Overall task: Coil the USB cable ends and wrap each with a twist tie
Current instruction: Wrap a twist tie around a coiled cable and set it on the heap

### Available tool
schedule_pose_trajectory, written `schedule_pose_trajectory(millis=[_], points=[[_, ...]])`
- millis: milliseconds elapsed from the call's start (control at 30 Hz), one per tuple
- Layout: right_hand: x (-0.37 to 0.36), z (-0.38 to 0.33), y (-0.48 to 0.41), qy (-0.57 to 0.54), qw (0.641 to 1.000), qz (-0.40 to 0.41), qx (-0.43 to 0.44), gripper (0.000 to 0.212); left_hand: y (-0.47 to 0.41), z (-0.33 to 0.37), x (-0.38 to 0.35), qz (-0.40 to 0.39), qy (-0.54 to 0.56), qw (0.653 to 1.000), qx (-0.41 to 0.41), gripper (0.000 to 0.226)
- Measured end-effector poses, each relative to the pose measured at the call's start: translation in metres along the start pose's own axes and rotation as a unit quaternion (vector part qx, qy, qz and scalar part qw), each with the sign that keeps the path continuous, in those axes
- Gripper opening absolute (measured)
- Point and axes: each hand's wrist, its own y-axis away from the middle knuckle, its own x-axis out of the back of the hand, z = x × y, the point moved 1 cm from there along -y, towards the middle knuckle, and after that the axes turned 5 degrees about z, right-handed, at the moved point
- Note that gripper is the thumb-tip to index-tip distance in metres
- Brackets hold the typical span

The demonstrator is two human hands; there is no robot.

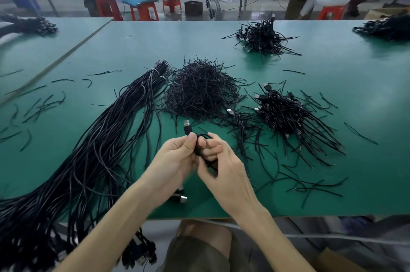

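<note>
Hands together over the table (366,85): left hand (175,157) curls round the cable (202,135), thumb pinching just under the plug (187,124), which pokes up beyond it. Right hand (223,168) pinches the coil's other side, fingers curled. Tie pile (199,92) sits just beyond both hands, bundle (99,138) left of them.

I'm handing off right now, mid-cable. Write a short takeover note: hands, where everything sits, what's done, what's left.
Left hand: grips the cable coil, plug pointing up.
Right hand: fingers curled on the same coil; whether a tie is on it cannot be seen.
Twist tie pile: centre of the green table.
Loose cable bundle: on the left.
Done: heap of coiled cables on the right.
Left: tie this coil, then work through the bundle.
</note>
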Motion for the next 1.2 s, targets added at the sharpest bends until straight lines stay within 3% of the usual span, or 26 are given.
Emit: schedule_pose_trajectory(millis=[133,367,567,667,867,1033,1200], points=[[-0.001,-0.005,0.002,0.056,0.998,-0.016,0.028,0.068,0.005,0.022,0.011,0.0,-0.103,0.994,0.036,0.03],[-0.003,0.0,0.002,0.082,0.996,-0.037,0.022,0.057,0.012,0.023,0.008,0.082,-0.271,0.959,-0.002,0.04],[-0.008,0.002,0.003,0.123,0.99,-0.061,0.036,0.05,0.005,0.024,0.02,0.146,-0.341,0.929,-0.018,0.019],[-0.01,0.0,0.003,0.16,0.983,-0.045,0.071,0.047,0.004,0.027,0.03,0.168,-0.325,0.931,-0.01,0.025],[-0.013,0.0,0.002,0.229,0.964,-0.03,0.129,0.013,0.005,0.03,0.035,0.135,-0.361,0.922,-0.028,0.019],[-0.012,0.0,0.003,0.233,0.962,-0.037,0.14,0.01,0.002,0.041,0.039,0.088,-0.424,0.901,0.016,0.022],[-0.012,-0.001,0.004,0.225,0.959,-0.069,0.156,0.008,0.001,0.061,0.05,-0.011,-0.533,0.846,0.012,0.024]])
